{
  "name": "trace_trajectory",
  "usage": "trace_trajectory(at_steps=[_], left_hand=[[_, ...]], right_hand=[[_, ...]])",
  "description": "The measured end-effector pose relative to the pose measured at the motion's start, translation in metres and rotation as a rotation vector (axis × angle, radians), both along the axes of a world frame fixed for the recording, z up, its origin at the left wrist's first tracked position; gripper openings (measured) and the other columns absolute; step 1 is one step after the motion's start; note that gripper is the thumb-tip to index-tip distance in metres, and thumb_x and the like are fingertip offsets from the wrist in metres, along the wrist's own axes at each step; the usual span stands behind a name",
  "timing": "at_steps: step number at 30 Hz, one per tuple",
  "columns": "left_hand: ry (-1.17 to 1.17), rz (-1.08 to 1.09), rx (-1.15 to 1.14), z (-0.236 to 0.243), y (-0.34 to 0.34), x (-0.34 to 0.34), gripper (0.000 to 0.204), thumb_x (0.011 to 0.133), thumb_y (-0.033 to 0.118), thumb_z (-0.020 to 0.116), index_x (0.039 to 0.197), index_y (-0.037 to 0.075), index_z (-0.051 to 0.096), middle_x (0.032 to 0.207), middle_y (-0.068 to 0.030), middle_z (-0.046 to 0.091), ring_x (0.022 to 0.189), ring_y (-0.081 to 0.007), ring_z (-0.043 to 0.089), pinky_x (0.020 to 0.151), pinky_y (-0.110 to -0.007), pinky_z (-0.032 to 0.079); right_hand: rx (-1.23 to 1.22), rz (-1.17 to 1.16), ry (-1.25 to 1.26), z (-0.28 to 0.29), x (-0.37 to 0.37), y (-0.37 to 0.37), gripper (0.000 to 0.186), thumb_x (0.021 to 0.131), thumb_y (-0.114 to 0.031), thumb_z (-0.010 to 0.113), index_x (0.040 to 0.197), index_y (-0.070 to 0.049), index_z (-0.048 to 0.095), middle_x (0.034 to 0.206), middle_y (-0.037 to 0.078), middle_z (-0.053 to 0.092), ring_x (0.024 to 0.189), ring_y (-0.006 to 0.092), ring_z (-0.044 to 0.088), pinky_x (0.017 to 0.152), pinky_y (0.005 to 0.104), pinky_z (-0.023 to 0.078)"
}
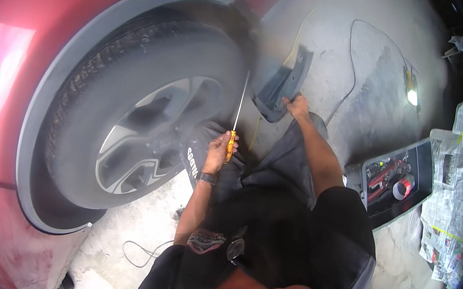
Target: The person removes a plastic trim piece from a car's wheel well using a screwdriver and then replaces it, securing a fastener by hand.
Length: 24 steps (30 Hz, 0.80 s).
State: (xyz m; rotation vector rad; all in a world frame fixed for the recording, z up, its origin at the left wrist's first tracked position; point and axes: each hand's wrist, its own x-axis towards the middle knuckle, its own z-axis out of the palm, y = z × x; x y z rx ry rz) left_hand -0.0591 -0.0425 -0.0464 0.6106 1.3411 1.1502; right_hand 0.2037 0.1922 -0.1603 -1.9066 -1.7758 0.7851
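Observation:
My left hand is closed round the yellow handle of a long screwdriver. Its thin shaft points up and away, beside the car's wheel. With my right hand I grip the near end of a dark, curved plastic piece that looks like a mud flap. It is tilted over the floor just behind the tyre, apart from the screwdriver. Grey trim rings the wheel arch of the red car. The gap between tyre and arch near the screwdriver tip is hazy.
To my right stands a dark bin with red tools inside. Newspaper sheets lie beyond it. A lit work lamp rests on the concrete floor, its cable looping toward me. Another thin cable lies at the lower left.

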Motion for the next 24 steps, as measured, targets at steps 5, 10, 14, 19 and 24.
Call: trace_trajectory(at_steps=[5, 10, 14, 19, 24], left_hand=[[0.055, -0.032, 0.0, -0.012, 0.004, -0.002, 0.041, 0.1, 0.041, 0.054, 0.1, 0.004, 0.069, 0.073, -0.0012, 0.064, 0.062, -0.0081, 0.059, 0.059, -0.021, 0.048], [0.059, -0.041, -0.004, -0.009, 0.009, 0.002, 0.042, 0.1, 0.041, 0.054, 0.099, 0.002, 0.068, 0.074, -0.0021, 0.064, 0.061, -0.0088, 0.059, 0.059, -0.021, 0.049], [0.092, -0.061, -0.048, -0.004, 0.007, -0.002, 0.042, 0.1, 0.041, 0.053, 0.1, 0.001, 0.068, 0.075, -0.0022, 0.064, 0.063, -0.0091, 0.059, 0.06, -0.022, 0.049], [0.123, -0.065, -0.07, -0.004, 0.006, -0.001, 0.042, 0.101, 0.041, 0.053, 0.101, 0.002, 0.068, 0.076, -0.0018, 0.065, 0.063, -0.0089, 0.059, 0.059, -0.021, 0.048], [0.118, -0.08, -0.07, -0.01, 0.008, 0.0, 0.042, 0.101, 0.04, 0.052, 0.102, 0.001, 0.067, 0.076, -0.0019, 0.064, 0.062, -0.0089, 0.059, 0.058, -0.021, 0.047]], right_hand=[[0.007, -0.029, -0.099, -0.019, 0.019, 0.006, 0.052, 0.08, -0.038, 0.077, 0.11, 0.002, 0.063, 0.103, 0.023, 0.069, 0.102, 0.0351, 0.066, 0.088, 0.0391, 0.052], [-0.054, -0.032, -0.072, -0.025, 0.034, 0.008, 0.056, 0.079, -0.041, 0.076, 0.112, 0.002, 0.061, 0.108, 0.025, 0.067, 0.106, 0.0371, 0.064, 0.09, 0.042, 0.051], [0.07, -0.004, -0.025, 0.03, 0.042, 0.009, 0.056, 0.079, -0.041, 0.075, 0.111, 0.003, 0.061, 0.107, 0.027, 0.066, 0.105, 0.0408, 0.063, 0.088, 0.0453, 0.051], [0.121, -0.02, -0.029, 0.116, 0.117, 0.026, 0.05, 0.079, -0.037, 0.075, 0.104, 0.004, 0.062, 0.094, 0.029, 0.067, 0.094, 0.0437, 0.066, 0.083, 0.0459, 0.052], [0.152, -0.422, 0.551, 0.186, 0.182, 0.028, 0.044, 0.086, -0.03, 0.074, 0.104, 0.008, 0.06, 0.091, 0.02, 0.069, 0.076, 0.0305, 0.071, 0.065, 0.035, 0.059]])
